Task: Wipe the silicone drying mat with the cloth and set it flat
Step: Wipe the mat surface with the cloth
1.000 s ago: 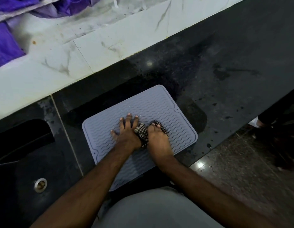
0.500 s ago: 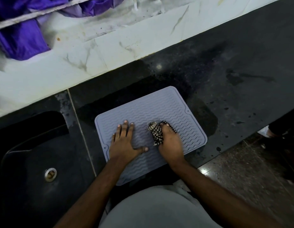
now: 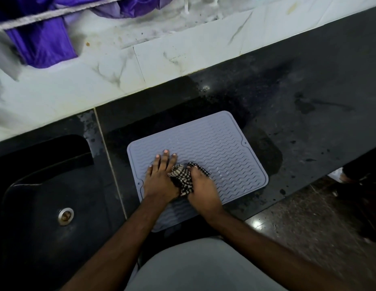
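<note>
I'm looking down at the silicone drying mat (image 3: 214, 156), a grey-lilac sheet with wavy ridges, and it's lying flat on the dark stone countertop (image 3: 309, 127), sitting toward the near edge, its near corner just overhanging that edge. My left hand (image 3: 159, 179) is pressing down on the left half of the mat, palm flat, fingers straight and spread, gripping nothing. My right hand (image 3: 201, 190) is sitting just beside it, fingers curled round the checked cloth (image 3: 181, 177), which is bunching up black-and-white between the two hands and touching the mat's surface. The cloth is resting near the middle of the mat, slightly toward the near side.

To the left of the mat, past a pale seam in the stone, the black sink (image 3: 46, 206) is dropping away with its metal drain (image 3: 65, 215) showing. Along the far edge of the countertop the white marble-look wall tiles (image 3: 182, 53) are running across, and some purple fabric (image 3: 42, 45) is hanging over them at the far left. Dark wet patches are showing on the counter around the mat's right side.
</note>
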